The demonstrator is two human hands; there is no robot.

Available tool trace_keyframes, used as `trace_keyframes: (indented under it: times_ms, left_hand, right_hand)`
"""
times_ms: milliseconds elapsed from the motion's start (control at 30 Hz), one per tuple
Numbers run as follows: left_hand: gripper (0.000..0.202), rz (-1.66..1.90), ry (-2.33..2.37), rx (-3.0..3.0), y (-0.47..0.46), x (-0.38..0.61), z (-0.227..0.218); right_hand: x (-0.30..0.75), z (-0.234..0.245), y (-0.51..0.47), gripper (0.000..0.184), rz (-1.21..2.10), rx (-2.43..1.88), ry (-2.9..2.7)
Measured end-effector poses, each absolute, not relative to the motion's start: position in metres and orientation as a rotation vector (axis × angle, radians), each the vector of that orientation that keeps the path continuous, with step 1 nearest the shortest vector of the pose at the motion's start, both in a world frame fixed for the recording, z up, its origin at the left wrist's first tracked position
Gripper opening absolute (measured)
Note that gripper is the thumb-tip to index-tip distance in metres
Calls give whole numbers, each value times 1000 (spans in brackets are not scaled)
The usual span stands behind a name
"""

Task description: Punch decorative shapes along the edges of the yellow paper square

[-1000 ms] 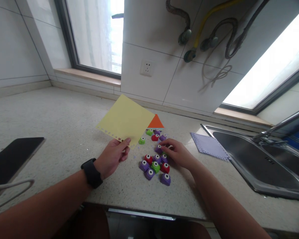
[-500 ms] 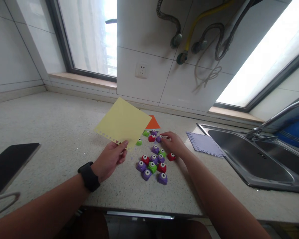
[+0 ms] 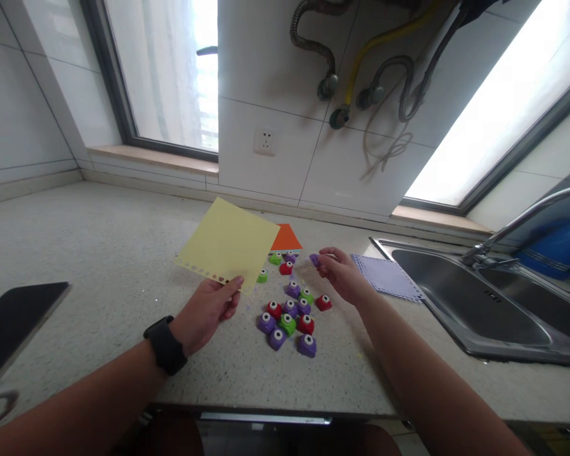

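Observation:
My left hand [image 3: 217, 299] pinches the lower edge of a yellow sheet of paper [image 3: 230, 237], with my thumb on top. A row of small punched shapes runs along that edge. Raised above the counter, my right hand [image 3: 338, 271] holds a purple craft punch [image 3: 315, 260] in its fingertips. Between my hands stand several more small punches: purple ones [image 3: 307, 345], green ones [image 3: 287, 324] and red ones [image 3: 323, 302], each with a white top bearing a dark shape. Behind them lies a stack of coloured paper with an orange sheet [image 3: 285, 238] on top.
Purple sheets with punched edges [image 3: 387, 277] lie right of my right hand, against the rim of a steel sink [image 3: 479, 316]. A black flat object [image 3: 19, 323] rests at the far left. A tiled wall with a socket [image 3: 265, 140] rises behind the speckled counter [image 3: 109, 253].
My right hand has lifted the purple punch off the counter and moved it slightly right. My left hand still holds the yellow paper. The view has shifted a little.

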State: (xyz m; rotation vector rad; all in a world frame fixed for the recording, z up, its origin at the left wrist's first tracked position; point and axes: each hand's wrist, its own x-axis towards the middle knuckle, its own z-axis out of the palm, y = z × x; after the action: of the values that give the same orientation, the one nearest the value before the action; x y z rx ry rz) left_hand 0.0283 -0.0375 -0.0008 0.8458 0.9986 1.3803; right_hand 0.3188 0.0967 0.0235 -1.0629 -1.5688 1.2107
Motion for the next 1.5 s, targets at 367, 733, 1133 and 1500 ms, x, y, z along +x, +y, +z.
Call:
trace_keyframes:
  times_ms: [367,733,1133,1500]
  left_hand:
    - [32,1341,1046,876,-36,26,-5]
    - [37,1283,1070,929,-36,26,-9]
    - [37,1276,1075,953,-37,27,-7]
    - [38,1285,1086,956,-38,27,-7]
  right_hand:
    - [291,62,84,33,1563,-761,-1477]
    - [323,68,75,33,1409,-927,-1400]
    - [425,25,-1,32,2184,-938,-1796]
    - [377,18,47,35,1572,-929,-1421]
